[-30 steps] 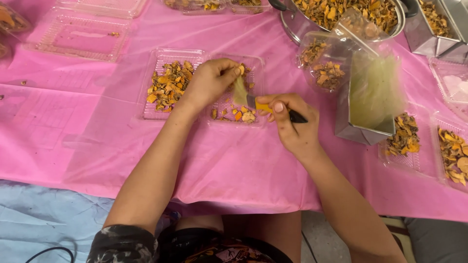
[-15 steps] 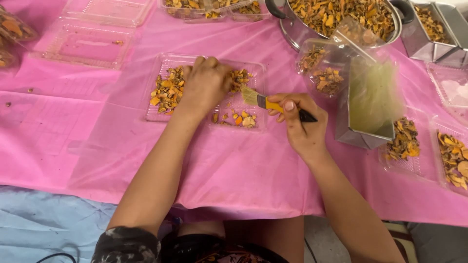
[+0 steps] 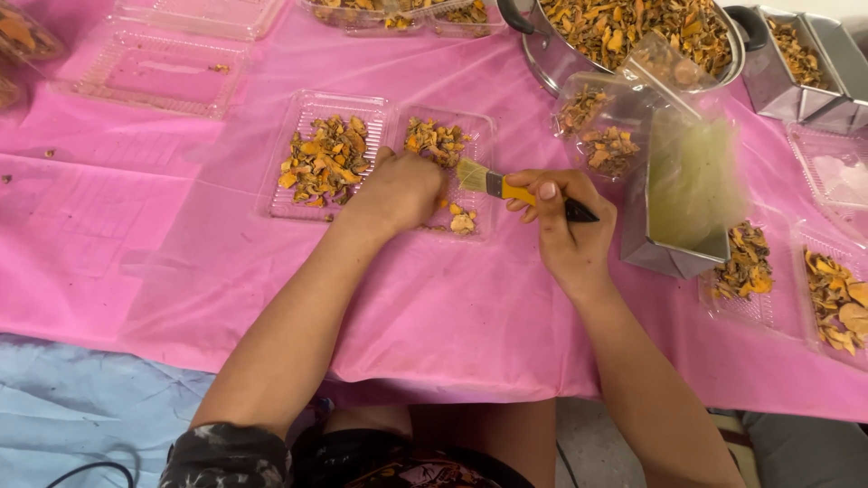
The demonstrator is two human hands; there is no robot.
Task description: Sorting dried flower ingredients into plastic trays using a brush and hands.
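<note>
Pink tabletop (image 3: 452,307): right hand (image 3: 561,226) grips a brush (image 3: 493,183), bristles now off the chips (image 3: 330,163); left hand (image 3: 398,190), closed, has dropped into the tray (image 3: 389,108).

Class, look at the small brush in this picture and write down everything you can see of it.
The brush is a small flat paintbrush: pale, yellowish bristles, a silvery metal band, a yellow handle that ends in black. It lies nearly level, bristles pointing left over the clear two-part plastic tray of orange dried pieces. The right hand grips its handle, thumb on top. The left hand rests in the tray just beside the bristles; whether they touch it cannot be told.
</note>
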